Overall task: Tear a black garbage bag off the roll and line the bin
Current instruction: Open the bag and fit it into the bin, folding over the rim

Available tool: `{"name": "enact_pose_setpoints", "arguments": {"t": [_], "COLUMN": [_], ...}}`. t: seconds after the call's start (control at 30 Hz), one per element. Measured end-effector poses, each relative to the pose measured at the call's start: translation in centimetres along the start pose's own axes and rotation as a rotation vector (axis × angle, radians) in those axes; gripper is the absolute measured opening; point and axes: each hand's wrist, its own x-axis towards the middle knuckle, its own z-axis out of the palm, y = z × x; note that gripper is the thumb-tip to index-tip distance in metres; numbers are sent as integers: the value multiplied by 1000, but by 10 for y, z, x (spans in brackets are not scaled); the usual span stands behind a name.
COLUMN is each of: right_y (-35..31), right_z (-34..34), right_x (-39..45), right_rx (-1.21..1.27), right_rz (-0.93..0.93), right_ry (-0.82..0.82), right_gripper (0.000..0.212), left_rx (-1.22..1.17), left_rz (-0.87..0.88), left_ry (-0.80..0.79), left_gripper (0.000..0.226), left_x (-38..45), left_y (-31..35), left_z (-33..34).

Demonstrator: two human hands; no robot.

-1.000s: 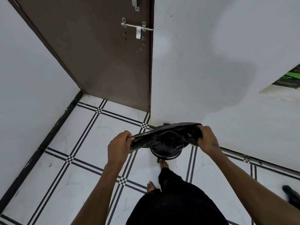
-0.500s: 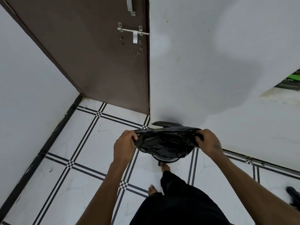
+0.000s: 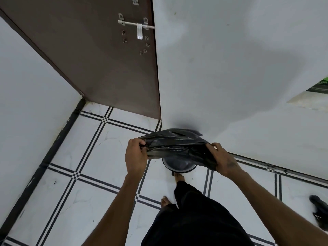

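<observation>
We are looking down at a white tiled floor (image 3: 92, 157) crossed by black double lines. White walls (image 3: 230, 68) are filling the sides of the view, and a brown door (image 3: 106, 59) with a metal bolt (image 3: 136, 26) is standing at twelve o'clock.

Our black trousers (image 3: 195, 219) are showing at six o'clock, with bare feet just above them. A dark shoe (image 3: 319, 212) is lying at four o'clock, well apart from us.

Just below centre we are holding a black bag (image 3: 177, 144) stretched between both hands. It is hanging over a round bin (image 3: 179, 166), which is sitting on the floor against the wall; only the near arc of its rim is showing beneath the plastic. We cannot tell whether the bag is touching the rim.

Our left hand (image 3: 136, 157), at nine o'clock of the bag, is pinching the bag's edge with curled fingers. Our right hand (image 3: 225, 160), at three o'clock of it, is gripping the other side, with the fingers wrapped into the plastic.

The bag appears torn free and is not yet seated in the bin. The mouth is looking bunched rather than open, so it may miss the rim on one side. Thin plastic pulled this tight could also split at the pinch, or slip out of one hand.
</observation>
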Motion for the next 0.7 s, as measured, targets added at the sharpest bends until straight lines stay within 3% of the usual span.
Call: {"name": "enact_pose_setpoints", "arguments": {"t": [0.1,0.43,0.57,0.7], "right_y": [8,40,62,79], "right_z": [6,38,73,111], "right_x": [0,35,59,82], "right_rx": [49,146,156,146], "right_rz": [27,115,174,251], "right_ry": [-53,-225,-147,-95], "right_gripper": [84,76,65,70], "left_rx": [38,238,222,166], "left_rz": [95,27,-25,31], "left_ry": [-163,-410,-463,-435], "left_gripper": [40,58,59,56], "left_x": [3,18,37,45], "left_y": [-1,-23,-47,-73], "left_z": [12,65,107,146]}}
